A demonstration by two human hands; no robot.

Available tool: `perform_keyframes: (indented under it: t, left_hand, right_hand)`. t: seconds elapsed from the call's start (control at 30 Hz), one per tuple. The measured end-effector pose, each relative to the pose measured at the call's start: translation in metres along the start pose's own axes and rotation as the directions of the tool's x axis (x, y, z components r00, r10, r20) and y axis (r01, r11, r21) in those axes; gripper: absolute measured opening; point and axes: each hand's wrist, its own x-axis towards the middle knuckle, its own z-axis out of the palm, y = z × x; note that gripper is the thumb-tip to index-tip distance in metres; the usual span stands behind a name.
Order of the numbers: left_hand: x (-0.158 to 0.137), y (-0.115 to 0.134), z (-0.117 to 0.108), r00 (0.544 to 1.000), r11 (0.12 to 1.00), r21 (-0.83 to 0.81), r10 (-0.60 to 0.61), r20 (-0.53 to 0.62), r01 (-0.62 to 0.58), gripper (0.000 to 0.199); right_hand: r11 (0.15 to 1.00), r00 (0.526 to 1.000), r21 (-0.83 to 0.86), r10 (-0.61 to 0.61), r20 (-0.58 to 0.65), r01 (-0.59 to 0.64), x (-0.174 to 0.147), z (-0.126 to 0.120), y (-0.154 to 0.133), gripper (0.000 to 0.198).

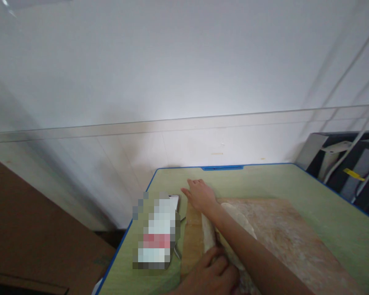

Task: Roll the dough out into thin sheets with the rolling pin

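Along the brown wooden board's (298, 241) left side, a pale cylindrical rolling pin (208, 233) points lengthwise away, near end in the curled left hand (215, 270); at the far-left corner, the right hand (200, 195) has fingers outstretched, ungripping. Beneath, blue-edged green table (264, 180); beyond, white wall (184, 73).

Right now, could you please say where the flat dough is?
In the head view, the flat dough lies on the left half of the wooden board, partly hidden by the right forearm.
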Motion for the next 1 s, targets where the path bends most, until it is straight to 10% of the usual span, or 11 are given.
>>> perform_keyframes:
  t: [0.7, 1.0]
  left_hand:
    - [-0.013, -0.003, 0.013, 0.977, 0.992, -0.029, 0.122, 0.174, -0.119, 0.012]
    - [-0.014, -0.001, 0.019, 0.993, 0.993, -0.02, 0.118, 0.017, -0.118, 0.019]
  right_hand:
    - [0.992, 0.993, -0.077, 0.096, -0.071, -0.101, 0.001, 0.005, -0.02, 0.032]
    - [0.999, 0.995, 0.013, 0.036, -0.09, -0.035, 0.006, 0.001, 0.003, 0.03]
